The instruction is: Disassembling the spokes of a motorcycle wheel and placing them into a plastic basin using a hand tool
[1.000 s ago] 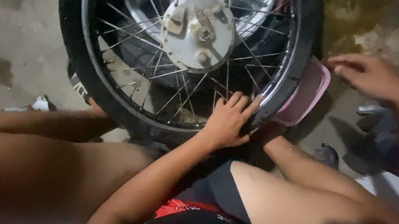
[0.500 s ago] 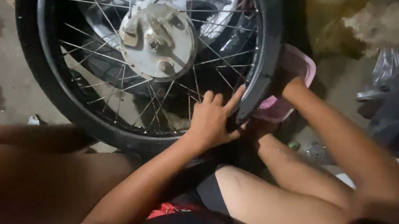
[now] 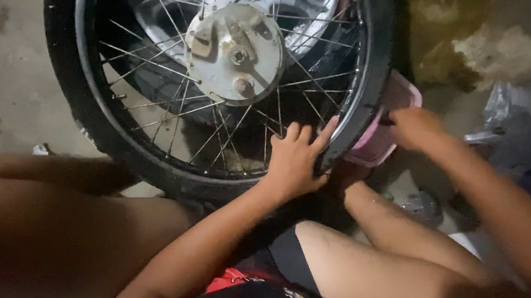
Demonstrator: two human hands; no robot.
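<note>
Left hand [image 3: 296, 161] clamped on spoked wheel [image 3: 222, 63] rim | right hand [image 3: 413, 127] in pink tub [image 3: 384, 129], grip unclear | tyre [image 3: 57, 64] blocks tub | plastic bag [image 3: 509, 111] nearby

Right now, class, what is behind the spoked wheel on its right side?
A pink tub shows past the black tyre, with the right hand at its rim. The tyre covers the tub's left part, and its contents cannot be seen.

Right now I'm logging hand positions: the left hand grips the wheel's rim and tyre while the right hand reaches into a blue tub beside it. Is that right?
Not quite. The tub is pink, not blue, as the head view shows. The rest holds: the left hand grips the wheel at its rim and tyre, and the right hand is at the tub.
</note>
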